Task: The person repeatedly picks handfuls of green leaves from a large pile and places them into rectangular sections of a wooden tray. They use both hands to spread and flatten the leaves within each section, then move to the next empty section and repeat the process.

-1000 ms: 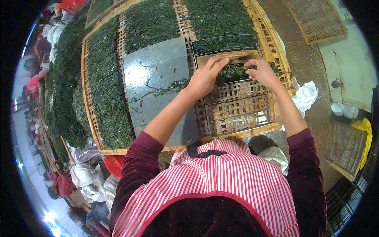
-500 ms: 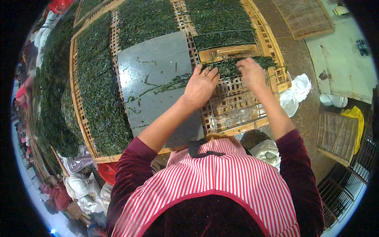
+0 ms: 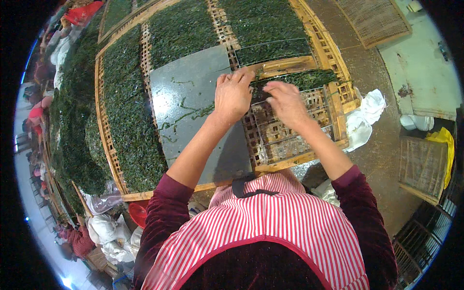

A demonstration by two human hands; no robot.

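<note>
The left hand (image 3: 234,96), fingers curled, is positioned over the right edge of the panel (image 3: 203,94). The right hand (image 3: 288,102), fingers bent, is just beside it. Whether either grips anything cannot be determined. The greens (image 3: 311,78) lie in a strip across the rack (image 3: 331,50), along the bar's (image 3: 287,65) near side.

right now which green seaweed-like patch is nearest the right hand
The narrow dark-green seaweed-like strip just beyond the bare right hand, on the near side of the tan wooden bar; the other patches lie farther off.
</note>
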